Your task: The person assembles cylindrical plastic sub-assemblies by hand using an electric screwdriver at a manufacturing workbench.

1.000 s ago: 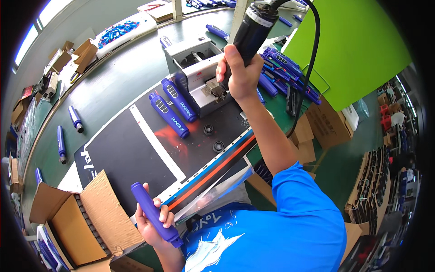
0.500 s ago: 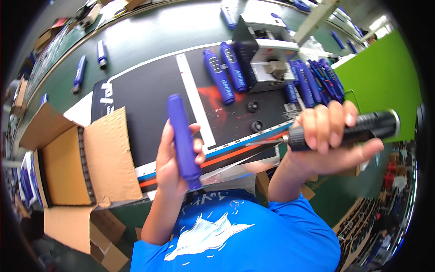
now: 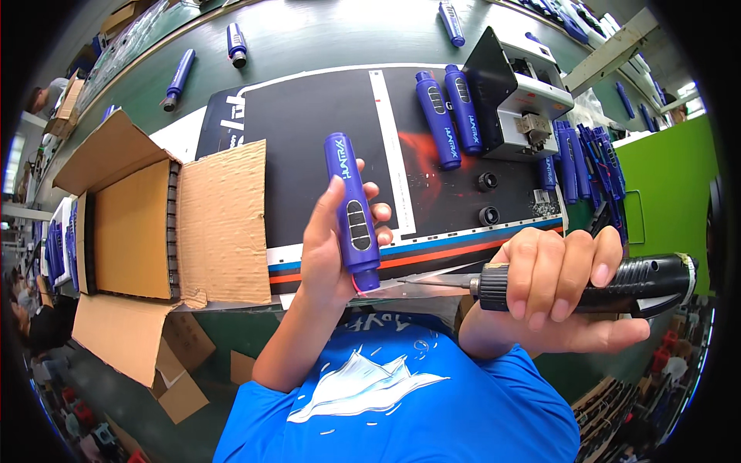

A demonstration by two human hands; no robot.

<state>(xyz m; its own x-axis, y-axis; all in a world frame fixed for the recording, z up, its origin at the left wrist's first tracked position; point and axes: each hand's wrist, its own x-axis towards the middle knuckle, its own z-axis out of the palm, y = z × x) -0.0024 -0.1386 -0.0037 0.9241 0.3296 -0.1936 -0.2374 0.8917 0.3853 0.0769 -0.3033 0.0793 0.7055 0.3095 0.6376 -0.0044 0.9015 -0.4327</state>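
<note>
My left hand (image 3: 320,239) is closed around a purple microphone handle (image 3: 349,181), a tube with a dark panel of several buttons facing up. The handle stands nearly upright in the picture, its narrower end toward me. In my right hand (image 3: 552,285) is a black electric screwdriver (image 3: 652,282), held level with the thumb stretched along its underside. Its thin bit points left, the tip a short way right of the handle's narrow end; contact cannot be made out. Beyond, two similar handles (image 3: 438,123) lie on a dark printed mat (image 3: 309,116).
An open cardboard box (image 3: 224,224) stands left of the mat. A black-and-white bench machine (image 3: 509,100) stands at the back right, beside a pile of purple handles (image 3: 571,162). Two small black rings (image 3: 488,215) lie before it. A green panel (image 3: 671,185) borders the right.
The handle in my left hand has turned, so its button panel now shows. The screwdriver has come lower and its bit nearer the handle's lower end. The whole view has shifted.
</note>
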